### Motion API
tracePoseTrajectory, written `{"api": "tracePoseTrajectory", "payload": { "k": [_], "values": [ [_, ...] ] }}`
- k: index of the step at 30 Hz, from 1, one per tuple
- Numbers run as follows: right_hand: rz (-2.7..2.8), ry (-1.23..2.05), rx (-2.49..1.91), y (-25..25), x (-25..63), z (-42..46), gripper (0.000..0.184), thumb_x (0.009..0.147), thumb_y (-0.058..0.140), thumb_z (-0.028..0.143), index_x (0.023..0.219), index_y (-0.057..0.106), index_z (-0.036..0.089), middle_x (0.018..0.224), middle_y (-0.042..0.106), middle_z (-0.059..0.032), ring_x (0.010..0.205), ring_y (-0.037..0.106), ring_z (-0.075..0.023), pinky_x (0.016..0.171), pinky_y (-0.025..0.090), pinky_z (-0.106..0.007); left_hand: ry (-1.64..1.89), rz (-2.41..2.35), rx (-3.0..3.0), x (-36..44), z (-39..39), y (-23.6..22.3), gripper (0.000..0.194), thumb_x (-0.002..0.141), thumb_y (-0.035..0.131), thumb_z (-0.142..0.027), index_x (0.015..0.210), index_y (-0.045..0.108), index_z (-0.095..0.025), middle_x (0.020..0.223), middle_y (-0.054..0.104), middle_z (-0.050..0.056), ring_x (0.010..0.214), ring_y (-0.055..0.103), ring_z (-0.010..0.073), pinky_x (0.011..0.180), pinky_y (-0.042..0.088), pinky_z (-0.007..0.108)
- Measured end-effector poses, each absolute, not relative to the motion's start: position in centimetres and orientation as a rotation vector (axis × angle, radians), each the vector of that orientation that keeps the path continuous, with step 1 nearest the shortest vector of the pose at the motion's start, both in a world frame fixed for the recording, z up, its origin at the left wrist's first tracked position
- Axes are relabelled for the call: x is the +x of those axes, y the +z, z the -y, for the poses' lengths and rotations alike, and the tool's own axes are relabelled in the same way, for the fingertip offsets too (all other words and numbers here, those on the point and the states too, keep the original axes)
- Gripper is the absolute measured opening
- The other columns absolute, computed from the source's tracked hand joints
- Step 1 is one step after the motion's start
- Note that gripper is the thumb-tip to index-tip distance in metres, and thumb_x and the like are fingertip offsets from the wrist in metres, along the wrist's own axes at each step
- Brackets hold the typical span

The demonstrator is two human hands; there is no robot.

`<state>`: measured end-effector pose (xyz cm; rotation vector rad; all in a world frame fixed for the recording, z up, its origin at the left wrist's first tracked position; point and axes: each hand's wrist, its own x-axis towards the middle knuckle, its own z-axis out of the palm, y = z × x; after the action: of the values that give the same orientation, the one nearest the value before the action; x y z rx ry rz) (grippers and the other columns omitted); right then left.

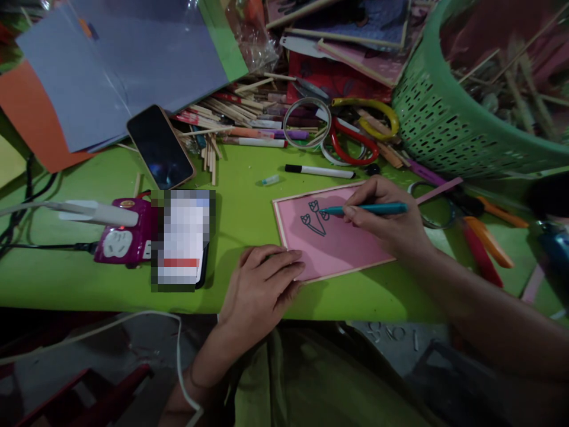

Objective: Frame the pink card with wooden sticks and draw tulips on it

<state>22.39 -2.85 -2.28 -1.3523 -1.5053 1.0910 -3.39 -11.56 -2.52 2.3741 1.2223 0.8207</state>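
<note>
In front of me lies a pink card (342, 246) edged with thin wooden sticks. Dark outlines of tulip-like flowers (315, 207) with stems are drawn on it. My right hand (382, 213) grips a teal felt-tip pen (384, 208), its tip on the card at the right-hand flower. The lower left corner of the card is under the fingertips of my left hand (269, 276), which rests flat with fingers stretched out and holds nothing. A small clear pen cap (268, 180) and a black-and-white marker (320, 171) lie just beyond the card.
At left are a dark-screened phone (162, 148), a blurred-out phone (182, 237) and a purple power adapter (122, 234) with cables. Coloured paper (133, 59), loose sticks, a tape roll (287, 124) and scissors (355, 148) crowd the back. A green basket (418, 118) stands at right.
</note>
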Motion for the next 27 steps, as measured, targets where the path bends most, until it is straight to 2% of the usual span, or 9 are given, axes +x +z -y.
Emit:
{"api": "tracePoseTrajectory", "payload": {
  "k": [18,27],
  "values": [
    [1.531,1.097,-1.374,-2.39,22.42,2.96,0.028,0.083,0.086,0.043,0.079,0.062,0.030,0.072,0.064,0.0012,0.064,0.059,-0.0195,0.056,0.048,-0.036,0.798,-1.233,2.353,-3.44,11.62,-2.60,0.018,0.100,0.063,-0.020,0.113,0.076,-0.023,0.119,0.082,0.000,0.111,0.068,0.0218,0.095,0.056,0.042],
    [1.520,1.111,-1.376,-2.21,22.30,2.91,0.028,0.082,0.086,0.042,0.077,0.062,0.030,0.071,0.064,0.0011,0.064,0.059,-0.0198,0.057,0.045,-0.037,0.787,-1.228,2.340,-3.42,11.56,-2.46,0.019,0.100,0.064,-0.020,0.113,0.077,-0.023,0.119,0.082,0.001,0.111,0.068,0.0221,0.095,0.057,0.043]
  ]
}}
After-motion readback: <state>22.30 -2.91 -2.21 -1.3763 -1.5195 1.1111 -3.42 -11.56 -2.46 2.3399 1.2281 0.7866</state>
